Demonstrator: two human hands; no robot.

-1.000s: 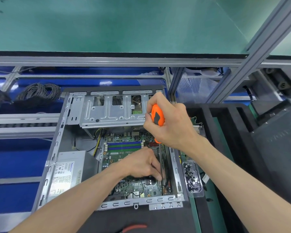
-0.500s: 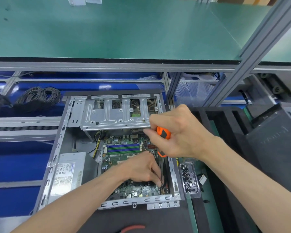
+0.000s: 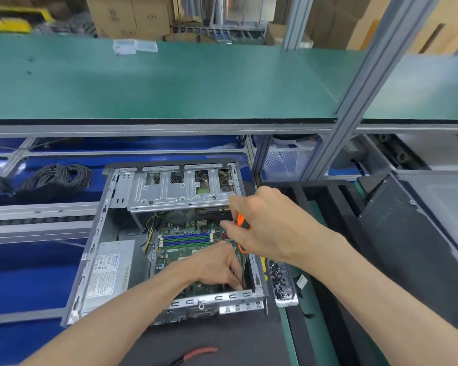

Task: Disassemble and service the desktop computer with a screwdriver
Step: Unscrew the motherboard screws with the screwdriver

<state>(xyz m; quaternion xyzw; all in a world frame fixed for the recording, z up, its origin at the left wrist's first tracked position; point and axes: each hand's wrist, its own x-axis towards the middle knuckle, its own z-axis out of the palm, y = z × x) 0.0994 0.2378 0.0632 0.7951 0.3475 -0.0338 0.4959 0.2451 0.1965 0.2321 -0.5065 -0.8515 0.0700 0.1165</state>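
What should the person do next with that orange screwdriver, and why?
Probably turn the screwdriver: the right hand grips its handle, the shaft runs down to the motherboard corner, and the left hand steadies the tip there.

screwdriver (image 3: 243, 223) tip: hidden by left hand (image 3: 217, 265) | red-handled tool (image 3: 196, 354): cropped

Dark work surface (image 3: 249, 336) at near centre, carrying the open desktop computer case (image 3: 95, 249), laid on its side. Just right of the case, a small tray of dark screws (image 3: 282, 283). At the near edge, a red-handled tool (image 3: 200, 352), partly cut off by the frame. To the right, a dark panel (image 3: 407, 233) lying flat. Beyond, a raised green shelf (image 3: 169, 83), with two small clear boxes (image 3: 134, 46) at its far edge.
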